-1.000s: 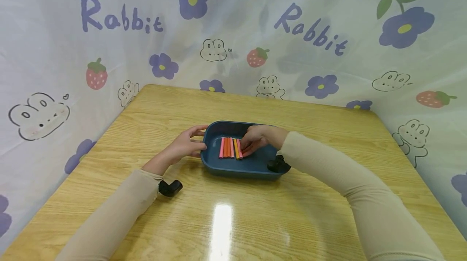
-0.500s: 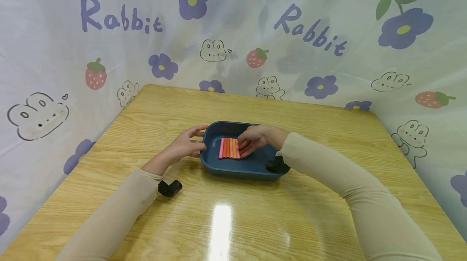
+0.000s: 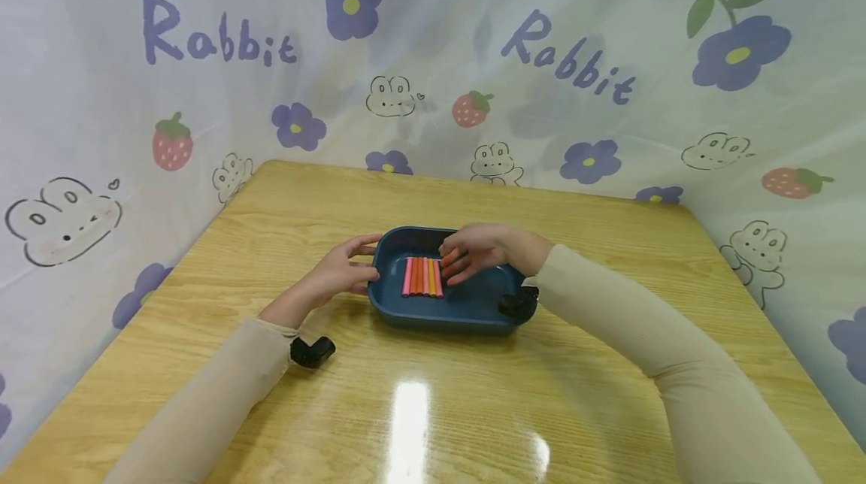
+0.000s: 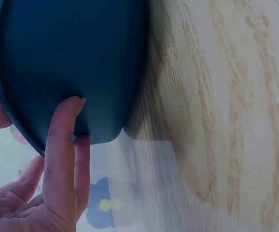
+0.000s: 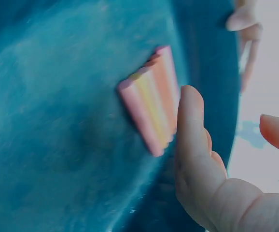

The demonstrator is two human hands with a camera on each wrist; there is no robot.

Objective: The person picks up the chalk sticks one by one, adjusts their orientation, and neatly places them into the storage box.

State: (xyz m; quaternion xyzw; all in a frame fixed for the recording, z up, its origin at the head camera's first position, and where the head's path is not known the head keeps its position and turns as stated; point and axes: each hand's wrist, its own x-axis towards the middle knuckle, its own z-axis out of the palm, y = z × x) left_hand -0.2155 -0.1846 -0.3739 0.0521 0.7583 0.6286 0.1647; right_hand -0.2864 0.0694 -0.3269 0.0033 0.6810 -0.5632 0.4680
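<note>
A row of thin round sticks (image 3: 422,277), pink, orange and yellow, lies side by side on the floor of a dark blue rounded tub (image 3: 446,319). My left hand (image 3: 340,267) is spread against the tub's left end. In the left wrist view, its fingers (image 4: 61,159) rest along the outer wall, close below the rim. Over the inside of the tub hovers my right hand (image 3: 476,249), just right of the sticks, with loosely bent fingers and nothing held. The right wrist view shows the slightly blurred sticks (image 5: 146,99) beside the extended fingers (image 5: 191,125).
The tub stands on a glossy wood-grain table (image 3: 325,409). A white sheet (image 3: 433,40) printed with rabbits, strawberries and flowers hangs behind and beside it. Black wrist cameras sit on both wrists, the right one (image 3: 519,304) overlapping the tub's right end.
My right fingers pushed the yellow and pink sticks left against the others, closing the gap in the row, then lifted off with the hand rising slightly. The left hand stays at the tub.
</note>
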